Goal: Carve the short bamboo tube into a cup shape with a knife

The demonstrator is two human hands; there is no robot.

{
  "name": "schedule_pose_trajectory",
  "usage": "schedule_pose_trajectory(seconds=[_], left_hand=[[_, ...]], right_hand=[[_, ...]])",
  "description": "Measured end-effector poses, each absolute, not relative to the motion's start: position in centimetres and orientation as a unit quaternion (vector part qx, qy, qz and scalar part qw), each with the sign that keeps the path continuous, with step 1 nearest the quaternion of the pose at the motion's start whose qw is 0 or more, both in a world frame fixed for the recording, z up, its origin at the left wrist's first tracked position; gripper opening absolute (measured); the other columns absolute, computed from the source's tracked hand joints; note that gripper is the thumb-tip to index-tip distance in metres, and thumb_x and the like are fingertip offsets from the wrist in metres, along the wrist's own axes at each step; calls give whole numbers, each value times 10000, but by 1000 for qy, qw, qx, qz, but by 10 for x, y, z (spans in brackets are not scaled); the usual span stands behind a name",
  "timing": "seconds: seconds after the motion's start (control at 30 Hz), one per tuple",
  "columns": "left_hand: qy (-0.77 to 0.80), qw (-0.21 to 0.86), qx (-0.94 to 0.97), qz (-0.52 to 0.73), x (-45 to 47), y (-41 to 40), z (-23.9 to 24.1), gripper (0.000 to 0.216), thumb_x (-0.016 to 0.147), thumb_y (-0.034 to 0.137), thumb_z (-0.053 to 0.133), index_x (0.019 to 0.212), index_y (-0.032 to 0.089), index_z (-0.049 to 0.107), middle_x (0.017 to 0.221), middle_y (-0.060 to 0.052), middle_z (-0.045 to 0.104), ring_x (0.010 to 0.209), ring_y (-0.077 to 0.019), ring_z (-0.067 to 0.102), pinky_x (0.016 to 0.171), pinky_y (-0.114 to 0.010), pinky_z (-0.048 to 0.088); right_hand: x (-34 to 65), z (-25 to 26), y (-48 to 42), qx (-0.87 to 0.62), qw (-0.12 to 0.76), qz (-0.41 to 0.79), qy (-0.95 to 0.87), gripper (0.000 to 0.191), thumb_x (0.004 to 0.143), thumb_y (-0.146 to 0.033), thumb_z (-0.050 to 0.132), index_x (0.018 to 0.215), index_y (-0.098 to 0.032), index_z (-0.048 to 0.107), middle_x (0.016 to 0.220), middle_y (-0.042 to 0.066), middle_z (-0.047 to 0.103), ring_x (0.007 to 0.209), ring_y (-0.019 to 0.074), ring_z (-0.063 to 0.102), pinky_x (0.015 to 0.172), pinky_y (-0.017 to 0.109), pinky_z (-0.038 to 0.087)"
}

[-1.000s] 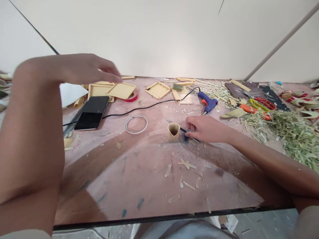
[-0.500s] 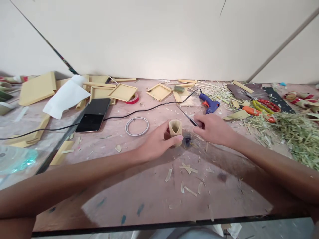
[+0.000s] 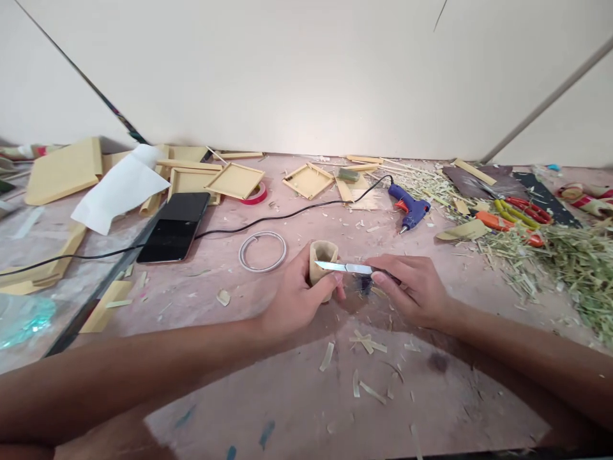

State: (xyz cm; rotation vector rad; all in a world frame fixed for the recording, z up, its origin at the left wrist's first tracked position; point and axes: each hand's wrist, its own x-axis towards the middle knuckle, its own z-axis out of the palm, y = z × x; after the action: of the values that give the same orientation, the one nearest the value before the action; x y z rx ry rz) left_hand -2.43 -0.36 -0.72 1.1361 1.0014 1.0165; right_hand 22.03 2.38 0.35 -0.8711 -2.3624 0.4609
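Note:
My left hand (image 3: 292, 300) is wrapped round a small tan bamboo cup (image 3: 322, 255), holding it just above the pink table (image 3: 268, 383). My right hand (image 3: 412, 287) grips the dark handle of a knife (image 3: 342, 267). Its silver blade points left and lies across the cup's side, close to my left thumb. Bamboo slivers (image 3: 364, 345) lie scattered on the table below both hands.
A black phone (image 3: 173, 227) with a black cable (image 3: 268, 220), a white ring (image 3: 262, 251), a blue glue gun (image 3: 409, 209), flat bamboo trays (image 3: 307, 179), red tape (image 3: 256, 192), orange and yellow cutters (image 3: 507, 217), green shavings (image 3: 569, 262) at right, white paper (image 3: 119, 188) at left.
My left hand came down from the upper left and closed on the cup. My right hand lifted the knife off the table and laid its blade against the cup.

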Motion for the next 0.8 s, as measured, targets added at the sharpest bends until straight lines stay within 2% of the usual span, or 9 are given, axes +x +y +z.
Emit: schedule_pose_trajectory(seconds=[0.1,0.2,0.4,0.57,0.8], left_hand=[[429,621,481,447,-24,-4,-6,217,922,320,765,1029,259,585,763,20,714,728,-183,661,741,-345,499],[416,638,473,442,-23,-5,-2,229,895,285,788,1015,247,598,772,38,654,707,-153,622,707,-314,484],[416,614,493,455,-24,-7,-2,393,833,360,915,1052,221,619,954,13,640,831,-143,609,754,-280,496],[402,607,499,470,-22,-6,-8,385,891,388,889,1001,214,564,909,25,598,806,-127,569,719,-260,456],[420,586,498,482,-21,-5,-7,413,825,356,940,927,201,572,850,31,574,759,-114,514,667,-239,429]], right_hand=[[219,5,23,-302,289,181,-891,296,1138,-278,513,1317,-234,744,1154,88,853,928,215,796,789,323,560],[217,6,22,-290,297,189,-890,300,1128,-256,549,1330,-237,770,1123,78,864,872,205,801,759,312,568],[215,3,22,-273,307,185,-893,332,1145,-243,536,1405,-231,742,1126,67,861,837,168,792,749,272,571],[214,3,19,-268,306,167,-898,317,1154,-235,530,1404,-190,719,1012,48,841,759,140,745,677,249,527],[215,-2,15,-265,320,123,-901,302,1144,-223,553,1394,-143,701,932,36,798,670,138,663,595,280,456]])
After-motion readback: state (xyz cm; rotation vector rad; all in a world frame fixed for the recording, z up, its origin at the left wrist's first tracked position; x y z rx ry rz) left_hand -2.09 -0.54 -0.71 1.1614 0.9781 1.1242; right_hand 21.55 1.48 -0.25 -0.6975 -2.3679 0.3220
